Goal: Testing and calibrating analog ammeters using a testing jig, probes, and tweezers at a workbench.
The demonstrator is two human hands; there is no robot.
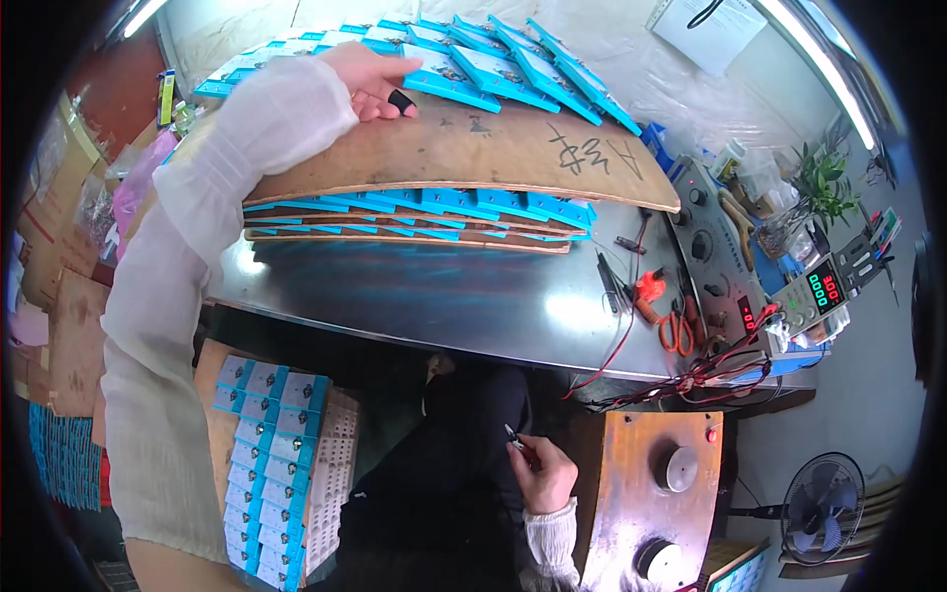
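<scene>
My left hand [380,84], with a black band on one finger, grips the left corner of a blue-edged panel [449,79] among overlapping similar panels on a wooden board [513,148]; its lower fingers are curled. Under that board are more boards with blue pieces [473,202]. Low at center right, my right hand [541,474] is closed around a small dark tool with a light metal tip [511,439], held over my dark-clothed lap.
A steel bench [424,296] carries scissors [676,331], cables and a power supply [809,296]. Several blue panels [286,424] stand on a tray at lower left. A machine with two knobs [631,503], a fan [824,508] and cardboard [74,326] flank me.
</scene>
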